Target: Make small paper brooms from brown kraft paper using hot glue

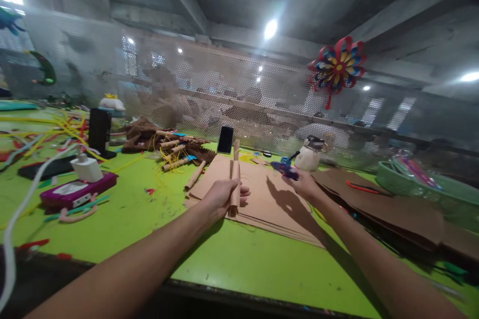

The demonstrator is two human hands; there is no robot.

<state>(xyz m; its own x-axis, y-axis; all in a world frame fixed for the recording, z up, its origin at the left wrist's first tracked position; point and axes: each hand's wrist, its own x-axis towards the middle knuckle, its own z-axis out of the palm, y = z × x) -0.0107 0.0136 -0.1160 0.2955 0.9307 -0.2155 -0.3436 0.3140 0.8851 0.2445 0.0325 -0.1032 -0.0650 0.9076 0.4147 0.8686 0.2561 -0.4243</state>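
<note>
My left hand (223,198) is closed around a rolled brown paper scroll (235,188), held upright over a stack of brown paper sheets (262,199). Thin yellow string shows near the scroll's lower end. To the right, my right hand (302,183) grips a small dark-blue glue gun (286,169), raised above the sheets and apart from the scroll. The gun's tip points left and its handle is mostly covered by my fingers. Several finished rolls (174,159) with yellow string lie left of the stack, and one loose roll (195,175) rests by its edge.
A phone (225,139) stands behind the sheets. A white jar (309,155), dark brown sheets (381,204) and a green basket (430,189) are at right. At left are a purple power strip (78,190), white cable (22,214) and colourful strips. A perforated screen (232,94) rises behind.
</note>
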